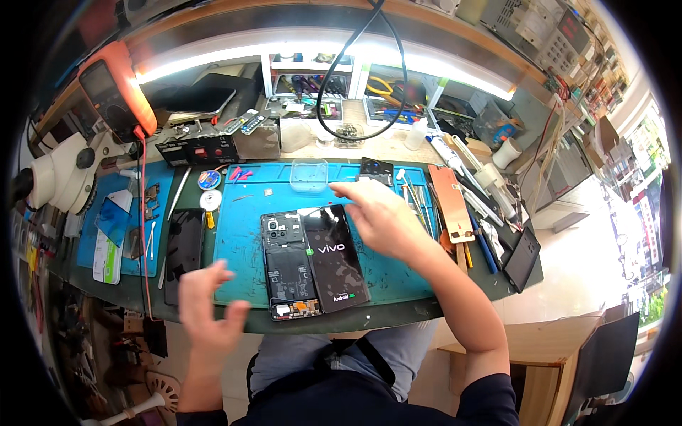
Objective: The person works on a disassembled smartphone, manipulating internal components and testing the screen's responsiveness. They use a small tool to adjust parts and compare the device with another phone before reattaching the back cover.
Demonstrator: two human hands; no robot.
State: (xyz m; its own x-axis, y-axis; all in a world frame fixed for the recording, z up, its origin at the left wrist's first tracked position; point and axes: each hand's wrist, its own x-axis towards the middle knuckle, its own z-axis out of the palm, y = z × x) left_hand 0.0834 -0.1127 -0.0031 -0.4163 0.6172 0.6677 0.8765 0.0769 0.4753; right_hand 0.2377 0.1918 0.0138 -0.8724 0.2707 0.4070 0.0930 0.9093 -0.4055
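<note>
Hovering apart: left hand [206,302] off mat [241,241] edge, right hand [380,216] over mat.

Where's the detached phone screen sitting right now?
In the head view, the lit phone screen lies on the blue work mat, middle of the bench, right beside the opened phone body on its right. The right hand hovers by its top edge.

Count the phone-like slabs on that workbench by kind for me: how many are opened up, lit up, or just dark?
Opened phone body showing its insides: 1
Lit screen panel beside it: 1
Dark phones or panels, one left of the blue mat, one at the bench's right edge: 2
Total: 4
</note>
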